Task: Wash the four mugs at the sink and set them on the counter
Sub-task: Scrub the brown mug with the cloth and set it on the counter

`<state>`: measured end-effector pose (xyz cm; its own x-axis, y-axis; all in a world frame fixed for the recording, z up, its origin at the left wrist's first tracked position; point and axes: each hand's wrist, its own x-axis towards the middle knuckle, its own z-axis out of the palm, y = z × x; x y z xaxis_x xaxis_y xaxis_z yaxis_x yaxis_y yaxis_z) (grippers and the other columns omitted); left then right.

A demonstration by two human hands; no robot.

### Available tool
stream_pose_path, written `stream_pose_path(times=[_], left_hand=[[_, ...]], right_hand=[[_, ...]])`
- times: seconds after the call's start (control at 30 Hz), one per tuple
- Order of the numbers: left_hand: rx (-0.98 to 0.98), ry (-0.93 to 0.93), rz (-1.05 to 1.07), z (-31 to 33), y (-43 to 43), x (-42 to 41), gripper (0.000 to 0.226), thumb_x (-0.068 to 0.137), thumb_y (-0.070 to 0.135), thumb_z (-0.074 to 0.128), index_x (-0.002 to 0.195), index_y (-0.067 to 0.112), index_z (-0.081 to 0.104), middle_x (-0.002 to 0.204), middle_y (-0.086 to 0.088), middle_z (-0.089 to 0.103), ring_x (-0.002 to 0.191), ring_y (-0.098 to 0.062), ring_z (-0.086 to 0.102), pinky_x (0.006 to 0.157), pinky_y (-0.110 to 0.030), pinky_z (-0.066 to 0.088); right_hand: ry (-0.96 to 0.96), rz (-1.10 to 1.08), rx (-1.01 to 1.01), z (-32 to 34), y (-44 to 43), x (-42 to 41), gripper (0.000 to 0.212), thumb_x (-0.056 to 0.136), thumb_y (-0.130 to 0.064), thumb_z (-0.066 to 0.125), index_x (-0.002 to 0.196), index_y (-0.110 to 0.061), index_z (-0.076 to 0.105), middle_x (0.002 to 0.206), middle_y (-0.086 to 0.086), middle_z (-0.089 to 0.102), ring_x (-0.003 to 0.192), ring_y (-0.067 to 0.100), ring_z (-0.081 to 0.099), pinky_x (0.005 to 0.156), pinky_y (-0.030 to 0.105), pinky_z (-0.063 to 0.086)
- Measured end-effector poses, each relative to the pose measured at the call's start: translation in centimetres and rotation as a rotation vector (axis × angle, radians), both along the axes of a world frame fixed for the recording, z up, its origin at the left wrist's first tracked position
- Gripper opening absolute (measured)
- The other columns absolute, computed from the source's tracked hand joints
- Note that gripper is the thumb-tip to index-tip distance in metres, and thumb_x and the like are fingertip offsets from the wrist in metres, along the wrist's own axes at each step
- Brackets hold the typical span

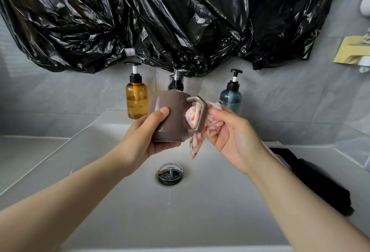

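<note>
Over the sink basin (120,201), the left hand (148,133) grips the brown mug (168,115) upright, handle turned right so the right hand (232,131), fingers pinching a patterned cloth (193,118), can wipe inside the handle.

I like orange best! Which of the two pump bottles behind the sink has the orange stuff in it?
The amber bottle, just behind the left hand holding the brown mug. The other pump bottle, past the right hand, is blue-grey.
</note>
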<state>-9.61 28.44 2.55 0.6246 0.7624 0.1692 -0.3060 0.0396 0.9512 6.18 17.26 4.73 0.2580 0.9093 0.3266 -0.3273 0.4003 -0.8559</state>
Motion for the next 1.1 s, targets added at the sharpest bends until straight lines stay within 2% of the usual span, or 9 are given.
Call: stream_pose_path(times=[0.23, 0.33, 0.5, 0.63, 0.73, 0.83, 0.93, 1.0, 1.1], left_hand=[[-0.014, 0.015, 0.007, -0.2, 0.4, -0.1, 0.054, 0.075, 0.043, 0.066, 0.116, 0.009, 0.061, 0.104, -0.013, 0.075, 0.096, -0.030, 0.073, 0.076, -0.037, 0.062], [-0.034, 0.031, -0.057, -0.3, 0.2, -0.1, 0.056, 0.076, 0.044, 0.067, 0.120, 0.009, 0.061, 0.111, -0.017, 0.073, 0.101, -0.034, 0.071, 0.078, -0.039, 0.061], [0.018, 0.041, -0.089, -0.5, 0.3, 0.0, 0.077, 0.070, 0.044, 0.075, 0.133, 0.006, 0.053, 0.120, -0.018, 0.070, 0.109, -0.033, 0.069, 0.082, -0.041, 0.060], [0.073, 0.075, -0.081, -0.8, 0.1, -0.1, 0.081, 0.063, 0.048, 0.075, 0.130, 0.007, 0.055, 0.116, -0.018, 0.071, 0.103, -0.034, 0.071, 0.083, -0.042, 0.060], [0.111, 0.109, -0.079, -1.0, -0.3, 0.1, 0.082, 0.061, 0.050, 0.075, 0.129, 0.008, 0.055, 0.115, -0.017, 0.072, 0.102, -0.035, 0.071, 0.090, -0.045, 0.058], [0.103, 0.098, -0.035, -0.7, -0.1, 0.2, 0.083, 0.060, 0.050, 0.076, 0.130, 0.010, 0.055, 0.116, -0.014, 0.072, 0.103, -0.033, 0.071, 0.090, -0.046, 0.058], [0.115, 0.130, 0.008, -0.8, 0.3, 0.0, 0.076, 0.063, 0.050, 0.076, 0.127, 0.015, 0.057, 0.115, -0.012, 0.073, 0.101, -0.030, 0.072, 0.090, -0.044, 0.058], [0.134, 0.150, 0.037, -1.0, 0.3, 0.0, 0.078, 0.060, 0.054, 0.076, 0.126, 0.015, 0.059, 0.114, -0.012, 0.073, 0.100, -0.030, 0.073, 0.089, -0.043, 0.058], [0.131, 0.143, 0.079, -1.1, 0.3, 0.1, 0.081, 0.055, 0.056, 0.076, 0.123, 0.014, 0.059, 0.112, -0.011, 0.074, 0.098, -0.029, 0.073, 0.084, -0.040, 0.060]], right_hand=[[-0.093, -0.153, 0.011, -0.6, 0.4, -0.1, 0.015, 0.100, -0.008, 0.046, 0.093, -0.004, 0.059, 0.069, 0.001, 0.056, 0.055, 0.004, 0.042, 0.053, 0.012, 0.040], [0.000, -0.084, 0.023, -0.6, 0.3, -0.2, 0.021, 0.099, -0.004, 0.043, 0.114, 0.001, 0.057, 0.083, 0.009, 0.065, 0.064, 0.013, 0.057, 0.056, 0.021, 0.050], [0.011, -0.066, 0.049, -0.4, 0.1, -0.3, 0.027, 0.095, -0.010, 0.044, 0.119, -0.006, 0.057, 0.077, 0.010, 0.069, 0.056, 0.018, 0.059, 0.044, 0.030, 0.030], [0.126, -0.098, 0.098, 0.0, 0.4, 0.0, 0.021, 0.097, -0.001, 0.044, 0.114, -0.001, 0.058, 0.086, 0.009, 0.073, 0.067, 0.013, 0.068, 0.056, 0.024, 0.052], [0.112, -0.112, 0.120, 0.1, 0.2, 0.5, 0.025, 0.097, -0.002, 0.046, 0.119, 0.000, 0.057, 0.103, 0.013, 0.070, 0.073, 0.013, 0.066, 0.066, 0.024, 0.054], [-0.063, -0.168, 0.167, -0.2, 0.1, 0.5, 0.023, 0.092, -0.013, 0.054, 0.114, -0.009, 0.062, 0.110, 0.011, 0.068, 0.084, 0.018, 0.063, 0.067, 0.030, 0.052], [-0.451, -0.376, 0.197, -0.6, 0.2, 0.2, 0.015, 0.095, -0.017, 0.056, 0.103, -0.024, 0.067, 0.117, -0.001, 0.069, 0.099, 0.012, 0.065, 0.077, 0.026, 0.050], [-0.637, -0.472, 0.222, -0.8, 0.2, 0.1, 0.018, 0.098, -0.010, 0.053, 0.101, -0.022, 0.067, 0.114, -0.006, 0.071, 0.109, 0.007, 0.064, 0.090, 0.021, 0.047], [-0.734, -0.502, 0.239, -1.0, -0.1, 0.0, 0.019, 0.098, -0.004, 0.050, 0.103, -0.014, 0.066, 0.113, -0.005, 0.071, 0.099, 0.013, 0.068, 0.083, 0.015, 0.049]])
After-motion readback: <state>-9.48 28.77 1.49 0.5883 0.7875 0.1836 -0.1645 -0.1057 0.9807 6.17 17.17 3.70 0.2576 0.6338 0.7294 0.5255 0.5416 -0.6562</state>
